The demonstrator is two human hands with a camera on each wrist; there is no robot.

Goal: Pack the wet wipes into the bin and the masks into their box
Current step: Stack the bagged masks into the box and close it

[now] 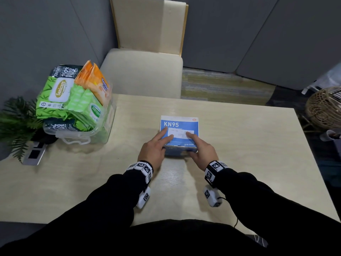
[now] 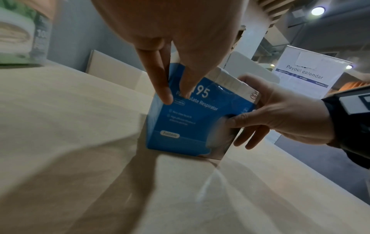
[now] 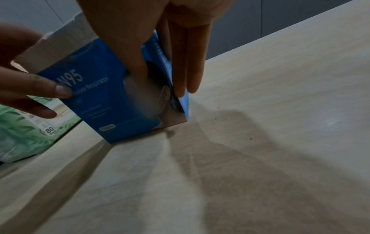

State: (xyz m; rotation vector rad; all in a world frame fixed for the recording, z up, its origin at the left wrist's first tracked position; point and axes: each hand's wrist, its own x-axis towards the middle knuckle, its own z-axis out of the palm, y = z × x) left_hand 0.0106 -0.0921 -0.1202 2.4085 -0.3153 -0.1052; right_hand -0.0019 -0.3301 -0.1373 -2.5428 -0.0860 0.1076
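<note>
The fingers (image 1: 167, 136) of the person's left hand (image 1: 154, 151) lie straight across the top of a blue KN95 mask box (image 1: 180, 126), the thumb reaching down the near face, as the left wrist view shows. The fingers (image 1: 191, 138) of the right hand (image 1: 204, 154) likewise stretch over the top of the box at its right corner, two of them held together flat down its right side in the right wrist view, the thumb pressed on the near face. Both hands clasp the closed box from opposite sides as it stands at the middle of the pale wood-grain bench (image 1: 249, 145), its base on the surface.

Both wrists carry bands of black-and-white coded markers, above black sleeves.

At the left end of the bench, well apart from the box, a clear plastic bin (image 1: 83, 137) is heaped with wet wipes (image 1: 59, 93): green Sanicare packs and an orange pack (image 1: 96, 78) standing on end, the pile rising well above the rim. Just beside the bin, at the bench's left edge, are a green fern-like plant (image 1: 16, 124) and a recessed power socket panel (image 1: 35, 154).

Beyond the bench stands a cream upholstered chair (image 1: 144, 71) against grey wall panels. A wicker basket (image 1: 324, 108) sits on the floor at the right.
</note>
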